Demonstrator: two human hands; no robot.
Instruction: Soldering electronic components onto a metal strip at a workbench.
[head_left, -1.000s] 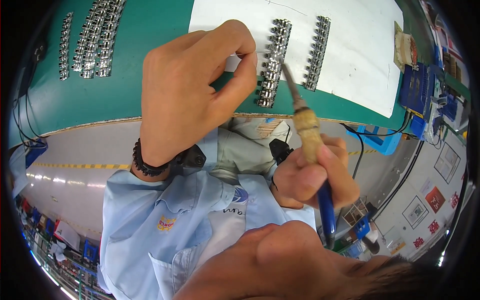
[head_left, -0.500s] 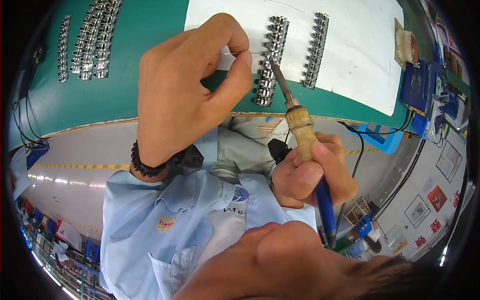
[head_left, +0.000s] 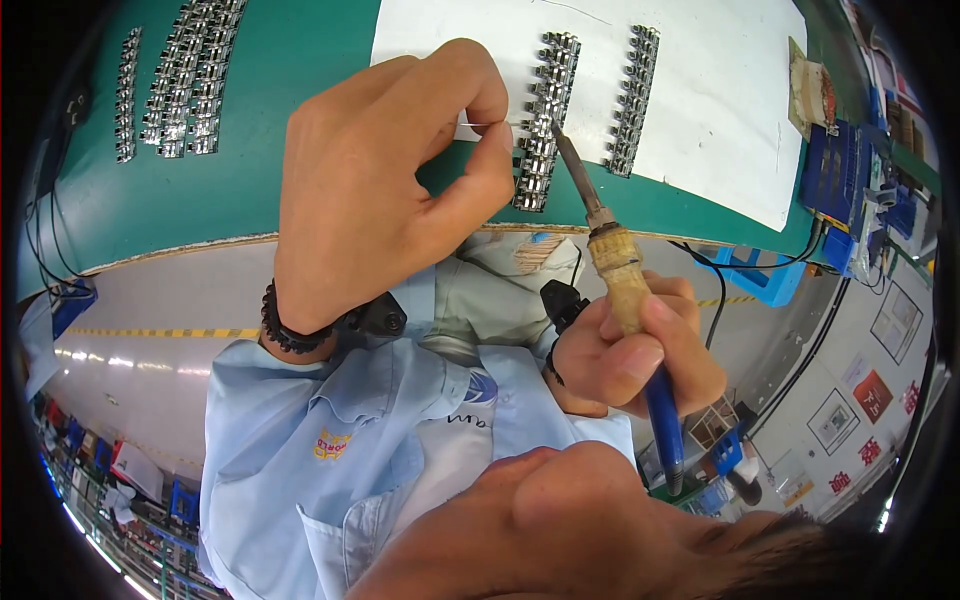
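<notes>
My left hand (head_left: 390,170) pinches a thin solder wire (head_left: 474,124) between thumb and forefinger. The wire's end points at the left side of a strip of small metal parts (head_left: 541,150), partly on white paper and partly on the green bench. In my right hand (head_left: 645,350) is a soldering iron (head_left: 615,262) with a blue and tan handle, gripped like a pen. Its tip lies at the strip's right side, in the upper half; whether it touches cannot be made out. A second metal strip (head_left: 632,105) lies just to the right, apart from both hands.
Several more metal strips (head_left: 180,90) lie at the bench's far left. The white paper (head_left: 720,120) covers the right part of the green bench (head_left: 300,40). At the right end stand a blue device (head_left: 832,175) and a stand with a sponge-like block (head_left: 812,92). A blue crate (head_left: 765,275) sits below.
The soldering iron's tip has shifted slightly right and down along the strip. My left hand, with the solder wire, has moved a little to the right and down.
</notes>
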